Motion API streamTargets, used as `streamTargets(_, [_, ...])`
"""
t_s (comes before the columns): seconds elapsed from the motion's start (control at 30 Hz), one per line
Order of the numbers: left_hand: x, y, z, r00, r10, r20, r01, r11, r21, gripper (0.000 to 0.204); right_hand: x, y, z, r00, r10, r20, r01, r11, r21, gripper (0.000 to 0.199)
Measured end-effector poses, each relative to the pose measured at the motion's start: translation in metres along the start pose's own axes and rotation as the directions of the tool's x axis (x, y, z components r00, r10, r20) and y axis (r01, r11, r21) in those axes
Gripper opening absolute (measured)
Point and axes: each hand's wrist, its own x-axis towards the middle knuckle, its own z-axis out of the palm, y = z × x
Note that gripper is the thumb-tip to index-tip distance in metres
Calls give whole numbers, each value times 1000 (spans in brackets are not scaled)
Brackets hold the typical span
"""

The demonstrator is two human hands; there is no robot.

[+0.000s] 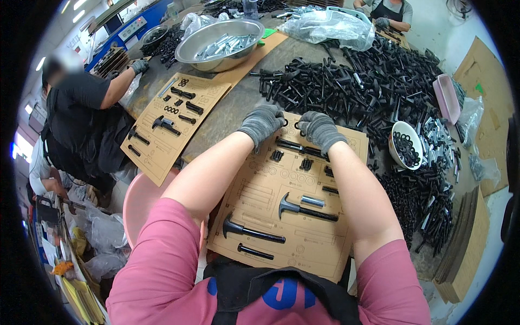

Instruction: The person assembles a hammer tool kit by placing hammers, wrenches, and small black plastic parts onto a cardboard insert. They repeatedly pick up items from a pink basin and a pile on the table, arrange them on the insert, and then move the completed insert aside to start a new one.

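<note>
While both hands work at the far edge of the flat brown cardboard sheet with printed outlines (303, 238), small slow moves seem best, so each little part lands right on its drawn shape.

Nearest to the person, a long black bolt (255, 252) and two black hammer-shaped metal parts (250, 231) lie on the card, with a short shiny silver tube (312, 201) just beside one of them. A little farther up sit small black clips (306, 164) and a long black rod (295, 147).

Past those, the left hand in a grey knit glove (261, 122) pinches a small black metal ring (284, 122) in its curled fingers. The right hand in a grey knit glove (320, 129) holds another small black ring (298, 126) the same way. The two rings sit between the fingertips, close together, just above the card's top edge.

Farther off on the table (238, 105) lie a big pile of black metal parts (357, 81), a white bowl of black rings (407, 145) and a shiny steel bowl (219, 46).
</note>
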Motion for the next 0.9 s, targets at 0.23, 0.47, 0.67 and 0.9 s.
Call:
streamTargets(0.23, [20, 2, 12, 994, -97, 45, 89, 983, 161, 26, 27, -13, 14, 998, -6, 64, 28, 934, -356, 25])
streamTargets(0.47, [13, -2, -2, 999, -21, 31, 17, 990, 137, 29, 8, -10, -9, 991, 17, 130, 24, 953, -303, 32])
streamTargets(0.67, [17, -9, -15, 984, 101, 144, -134, 961, 240, 24, 8, 8, -17, 964, -253, 80, 265, 919, -293, 24])
streamTargets(0.9, [18, -11, 5, 939, 309, 153, -344, 864, 367, 23, 10, 0, 4, 971, -233, 60, 228, 810, -540, 19])
